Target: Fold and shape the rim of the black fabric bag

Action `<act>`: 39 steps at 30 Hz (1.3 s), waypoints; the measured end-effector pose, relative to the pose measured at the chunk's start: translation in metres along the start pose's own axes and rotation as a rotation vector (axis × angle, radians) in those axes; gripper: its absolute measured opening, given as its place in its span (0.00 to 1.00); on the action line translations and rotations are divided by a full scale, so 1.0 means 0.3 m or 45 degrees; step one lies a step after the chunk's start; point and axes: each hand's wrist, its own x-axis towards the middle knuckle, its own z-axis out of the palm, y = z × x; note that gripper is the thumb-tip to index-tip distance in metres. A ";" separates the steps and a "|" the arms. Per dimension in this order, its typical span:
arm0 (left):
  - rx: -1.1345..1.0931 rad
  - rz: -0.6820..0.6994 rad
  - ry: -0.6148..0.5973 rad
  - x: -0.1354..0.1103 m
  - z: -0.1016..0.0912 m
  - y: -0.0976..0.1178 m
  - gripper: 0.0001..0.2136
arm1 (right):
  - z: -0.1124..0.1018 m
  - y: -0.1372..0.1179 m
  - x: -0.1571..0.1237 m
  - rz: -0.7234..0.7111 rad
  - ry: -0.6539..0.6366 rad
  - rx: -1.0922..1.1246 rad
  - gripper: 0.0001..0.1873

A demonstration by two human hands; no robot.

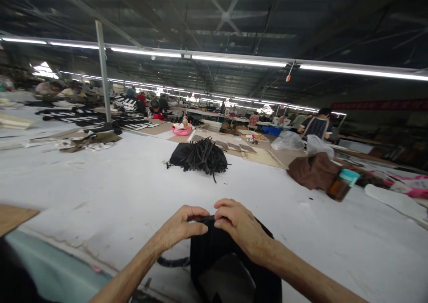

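Observation:
A black fabric piece, apparently a bag (203,258), stands at the near edge of the white-topped table, with an opening facing me and a dark strap lying to its left. My left hand (183,225) pinches its top edge between thumb and fingers. Close beside it, my right hand (239,227) has its fingers bent over the same edge, thumb toward the left hand. The fingertips almost meet. Farther out on the table lies a bundle of black strips (207,155) next to folded black cloth (180,153).
A jar with a turquoise lid (343,184) stands at the right by a brown cloth bundle (312,170). A pink basket (181,130) holds bottles. Black and white cut pieces (76,115) lie at the far left, near a metal post (103,71). Other people work farther back.

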 end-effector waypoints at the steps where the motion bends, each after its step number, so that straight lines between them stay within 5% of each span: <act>1: 0.013 -0.003 0.019 0.000 0.001 0.003 0.11 | 0.004 -0.001 0.002 -0.001 0.004 -0.015 0.07; 17: 0.113 0.049 0.091 0.006 0.028 0.009 0.09 | 0.025 -0.008 0.016 -0.032 -0.026 -0.640 0.07; 31: -0.024 -0.172 0.116 0.024 0.035 0.012 0.09 | 0.004 -0.034 0.028 0.089 -0.086 -0.573 0.09; 39: 0.138 -0.049 0.185 0.027 0.055 0.019 0.08 | 0.015 -0.036 0.023 0.149 -0.042 -0.665 0.08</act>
